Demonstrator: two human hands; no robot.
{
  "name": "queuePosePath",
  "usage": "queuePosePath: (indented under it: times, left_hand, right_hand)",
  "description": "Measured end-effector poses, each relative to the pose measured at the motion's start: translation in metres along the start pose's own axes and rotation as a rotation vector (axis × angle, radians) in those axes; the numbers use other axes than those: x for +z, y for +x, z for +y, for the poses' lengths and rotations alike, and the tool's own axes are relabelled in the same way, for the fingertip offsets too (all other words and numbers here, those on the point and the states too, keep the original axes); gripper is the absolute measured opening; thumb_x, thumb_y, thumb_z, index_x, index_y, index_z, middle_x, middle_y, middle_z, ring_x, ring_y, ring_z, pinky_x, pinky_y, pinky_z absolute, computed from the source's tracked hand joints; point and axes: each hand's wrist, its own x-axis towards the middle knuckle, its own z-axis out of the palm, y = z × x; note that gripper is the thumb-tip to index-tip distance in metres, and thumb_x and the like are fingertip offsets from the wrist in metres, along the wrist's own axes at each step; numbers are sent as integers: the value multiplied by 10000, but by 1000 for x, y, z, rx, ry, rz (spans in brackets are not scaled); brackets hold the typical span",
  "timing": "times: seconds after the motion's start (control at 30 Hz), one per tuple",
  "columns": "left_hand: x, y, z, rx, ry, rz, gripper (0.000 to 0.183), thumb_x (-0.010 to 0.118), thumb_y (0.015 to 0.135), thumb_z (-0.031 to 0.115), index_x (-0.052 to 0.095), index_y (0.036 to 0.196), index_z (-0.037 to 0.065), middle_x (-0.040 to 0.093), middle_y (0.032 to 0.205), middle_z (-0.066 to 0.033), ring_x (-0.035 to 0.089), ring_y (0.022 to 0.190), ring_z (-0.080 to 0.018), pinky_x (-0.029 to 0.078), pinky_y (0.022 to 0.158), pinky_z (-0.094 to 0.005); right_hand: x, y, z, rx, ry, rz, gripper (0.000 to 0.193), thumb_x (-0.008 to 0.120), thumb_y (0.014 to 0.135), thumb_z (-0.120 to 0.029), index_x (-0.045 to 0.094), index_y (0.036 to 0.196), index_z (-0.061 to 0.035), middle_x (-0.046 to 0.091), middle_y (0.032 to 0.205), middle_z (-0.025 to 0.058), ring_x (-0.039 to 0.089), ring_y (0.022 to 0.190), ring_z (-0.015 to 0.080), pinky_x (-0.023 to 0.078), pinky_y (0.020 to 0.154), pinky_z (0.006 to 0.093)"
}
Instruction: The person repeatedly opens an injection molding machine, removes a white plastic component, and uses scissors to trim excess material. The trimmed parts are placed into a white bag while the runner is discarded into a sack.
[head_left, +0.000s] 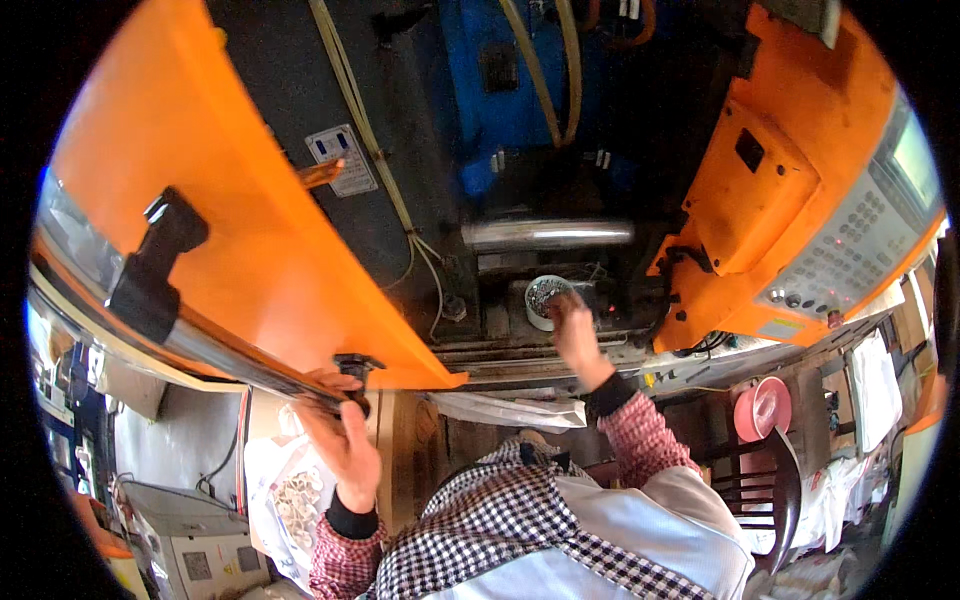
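An orange machine door (pixel 245 235) slants across the left side. My left hand (pixel 348 445) is at its near lower edge, fingers curled over the edge beside a small black fitting (pixel 357 366), thumb sticking up. Inside the machine opening stands a pale round bowl (pixel 538 315) with many small metal pieces (pixel 546 290). My right hand (pixel 577 338) reaches over the bowl's right side, fingers drawn together and pointing down at it. The fingertips are slightly blurred, so what they hold is not visible.
Behind the bowl lies a shiny horizontal metal cylinder (pixel 548 234). An orange control panel (pixel 840 240) with buttons juts in at right. Below it are a pink basin (pixel 762 408) and a dark chair (pixel 785 490). A white bag (pixel 285 500) of ring-like pieces sits below my left hand.
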Motion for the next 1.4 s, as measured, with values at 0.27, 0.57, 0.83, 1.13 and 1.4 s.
queuePosePath:
  times: [0.27,0.57,0.83,1.13,1.4]
  left_hand:
    - [-33,10,-21,-31,246,342,388,450,918,57,309,1271,-23,472,1132,-109,481,976,-167,369,877,-273]
    - [-44,19,-21,-81,372,454,338,506,907,100,376,1195,-18,510,1099,-115,491,966,-163,371,881,-280]
    - [37,-9,-31,360,672,316,507,562,808,77,320,1236,-48,406,1220,-193,419,1110,-305,324,954,-412]
    - [191,12,-137,-981,-520,-491,371,430,945,314,491,1070,-29,592,931,-131,614,830,-206,517,734,-305]
    - [265,14,-187,-1247,-1005,-358,430,360,961,339,434,1096,-63,517,1071,-172,522,1029,-255,457,923,-393]
  right_hand:
    - [20,48,50,-65,-498,-582,248,520,727,25,597,961,6,595,905,184,607,794,325,503,694,428]
    - [8,58,45,-87,-299,-766,276,572,749,-34,601,1023,-45,580,1061,182,577,914,354,485,767,425]
    - [22,44,81,-93,-210,-756,174,612,739,-47,624,905,2,582,948,185,569,869,365,472,750,421]
    - [-11,71,49,-86,170,-586,152,618,750,-8,605,898,24,586,864,177,576,786,352,465,677,399]
    - [-24,84,33,-33,372,-583,137,609,768,-46,618,901,-12,622,894,174,594,823,363,480,704,383]
